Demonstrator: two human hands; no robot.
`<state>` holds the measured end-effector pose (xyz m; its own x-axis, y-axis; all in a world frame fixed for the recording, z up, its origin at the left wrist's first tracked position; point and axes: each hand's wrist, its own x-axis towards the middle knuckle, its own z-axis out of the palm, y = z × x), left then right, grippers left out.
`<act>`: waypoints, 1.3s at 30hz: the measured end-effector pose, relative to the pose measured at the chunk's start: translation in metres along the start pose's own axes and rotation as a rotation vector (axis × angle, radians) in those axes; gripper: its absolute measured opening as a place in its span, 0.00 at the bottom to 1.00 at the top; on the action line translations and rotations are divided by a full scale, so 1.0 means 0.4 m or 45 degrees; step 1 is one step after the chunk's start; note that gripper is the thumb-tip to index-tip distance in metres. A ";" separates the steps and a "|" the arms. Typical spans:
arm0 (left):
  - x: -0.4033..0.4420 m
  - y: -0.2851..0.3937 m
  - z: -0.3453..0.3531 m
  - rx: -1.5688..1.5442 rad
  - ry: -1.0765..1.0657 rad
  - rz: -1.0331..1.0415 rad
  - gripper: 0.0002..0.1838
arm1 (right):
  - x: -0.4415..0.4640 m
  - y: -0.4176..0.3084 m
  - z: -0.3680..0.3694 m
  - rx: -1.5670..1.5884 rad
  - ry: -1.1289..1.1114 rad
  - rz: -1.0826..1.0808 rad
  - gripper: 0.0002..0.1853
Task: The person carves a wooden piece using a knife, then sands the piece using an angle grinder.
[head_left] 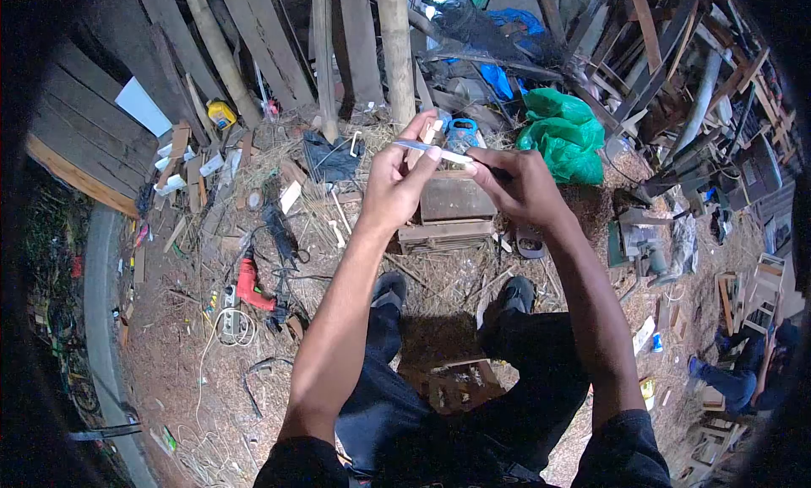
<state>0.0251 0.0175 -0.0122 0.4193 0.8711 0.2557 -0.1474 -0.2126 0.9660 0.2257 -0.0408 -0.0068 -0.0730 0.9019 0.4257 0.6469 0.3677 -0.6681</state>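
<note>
My left hand [399,177] is raised in front of me, its fingers closed on a small pale wood piece [434,133]. A thin, shiny, blade-like strip [454,157] runs between my two hands, against the left fingertips. My right hand [525,186] pinches the strip's right end between thumb and fingers. Its grip hides that end, so I cannot tell whether there is a handle. Below and just beyond both hands stands a low wooden box [456,199] on the littered ground.
A red power tool [252,285] lies at left beside a power strip [230,321] and cables. A green plastic bag [562,138] sits behind my right hand. Planks [270,45] lean at the back. Another person [748,374] is at the far right among wooden pieces.
</note>
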 end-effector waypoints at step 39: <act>-0.023 -0.001 0.097 0.198 0.070 0.222 0.32 | 0.024 -0.042 0.015 0.927 0.157 0.691 0.13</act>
<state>0.0560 -0.0077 -0.0136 0.3494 0.8373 0.4206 -0.0715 -0.4238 0.9029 0.2094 -0.0369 0.0049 0.2102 0.9773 -0.0250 -0.0730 -0.0098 -0.9973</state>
